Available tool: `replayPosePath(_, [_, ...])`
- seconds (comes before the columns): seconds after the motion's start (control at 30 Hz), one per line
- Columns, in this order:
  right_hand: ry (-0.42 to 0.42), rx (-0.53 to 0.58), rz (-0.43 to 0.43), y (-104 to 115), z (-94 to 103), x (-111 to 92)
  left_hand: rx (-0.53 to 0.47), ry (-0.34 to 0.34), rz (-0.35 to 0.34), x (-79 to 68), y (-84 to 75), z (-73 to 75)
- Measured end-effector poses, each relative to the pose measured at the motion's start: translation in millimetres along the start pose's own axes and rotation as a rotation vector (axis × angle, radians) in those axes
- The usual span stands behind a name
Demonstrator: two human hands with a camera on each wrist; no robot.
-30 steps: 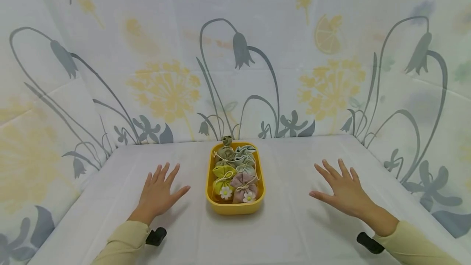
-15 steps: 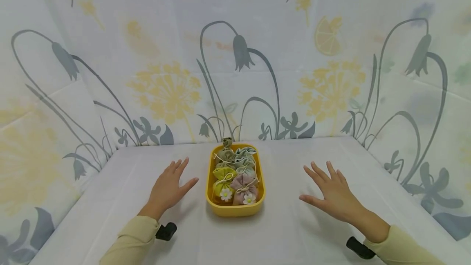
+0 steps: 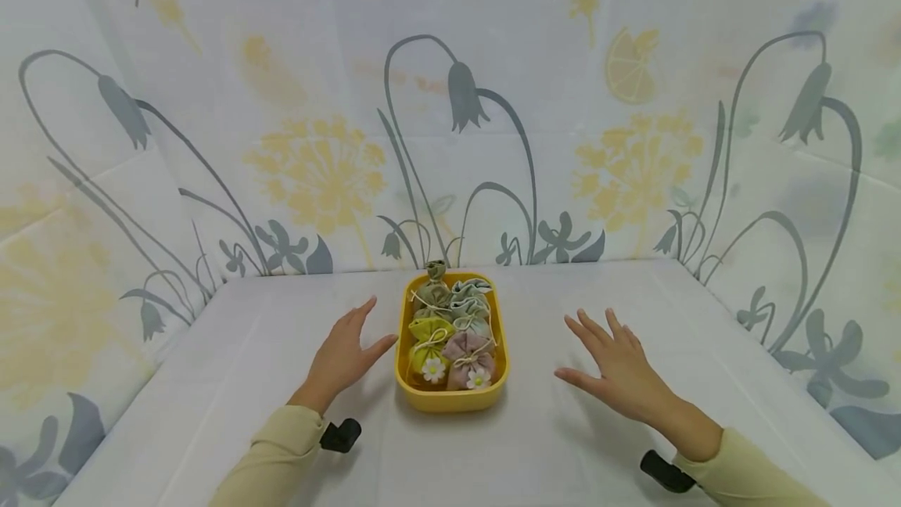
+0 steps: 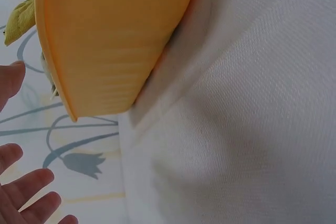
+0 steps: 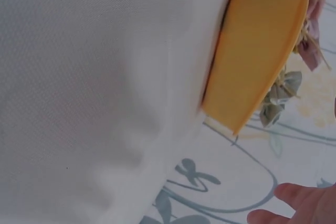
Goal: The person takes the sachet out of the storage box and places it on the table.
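Observation:
A yellow tub (image 3: 454, 401) stands in the middle of the table, filled with several small drawstring pouches. At its front lie a lime-green pouch (image 3: 427, 332) and a mauve pouch (image 3: 466, 349), each beside a white daisy. Behind them sit an olive pouch (image 3: 432, 293) and pale blue-green pouches (image 3: 470, 306). My left hand (image 3: 345, 354) hovers just left of the tub, fingers extended, thumb close to the rim but apart from it in the left wrist view. Farther off on the right, my right hand (image 3: 619, 370) is spread in the air, holding nothing.
White cloth (image 3: 535, 460) covers the table. A flower-printed curtain (image 3: 493, 100) hangs along the back and both sides. Black wrist cameras (image 3: 341, 436) are strapped under both sleeves.
Both hands have moved inward toward the tub, the left hand rightward and the right hand leftward. The tub and pouches have stayed in place.

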State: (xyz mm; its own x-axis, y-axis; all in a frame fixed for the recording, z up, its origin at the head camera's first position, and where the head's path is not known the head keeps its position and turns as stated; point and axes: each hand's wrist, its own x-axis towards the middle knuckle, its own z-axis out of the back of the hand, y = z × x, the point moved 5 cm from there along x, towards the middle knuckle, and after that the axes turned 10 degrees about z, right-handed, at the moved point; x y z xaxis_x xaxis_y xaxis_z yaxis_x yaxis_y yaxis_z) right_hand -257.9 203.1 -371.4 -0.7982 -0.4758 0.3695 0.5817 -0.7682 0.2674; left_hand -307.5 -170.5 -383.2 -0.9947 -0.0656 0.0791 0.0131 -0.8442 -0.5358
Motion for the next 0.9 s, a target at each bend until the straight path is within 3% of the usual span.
replayPosePath(0.2, [0.009, 0.030, -0.004, 6.4, -6.9, 6.6, -0.045, 0.026, -0.011, 2.6, -2.8, -6.3])
replayPosePath(0.43, [0.009, 0.052, -0.006, 14.1, -14.4, 13.1, -0.189, 0.088, -0.024, 7.2, -3.2, -14.9])
replayPosePath(0.67, [0.005, 0.092, -0.007, 22.9, -19.1, 18.9, -0.372, 0.188, 0.066, 11.6, 2.0, -21.8])
replayPosePath(0.9, [0.024, 0.143, -0.018, 30.5, -23.7, 25.4, -0.548, 0.246, 0.108, 12.6, 2.4, -24.8])
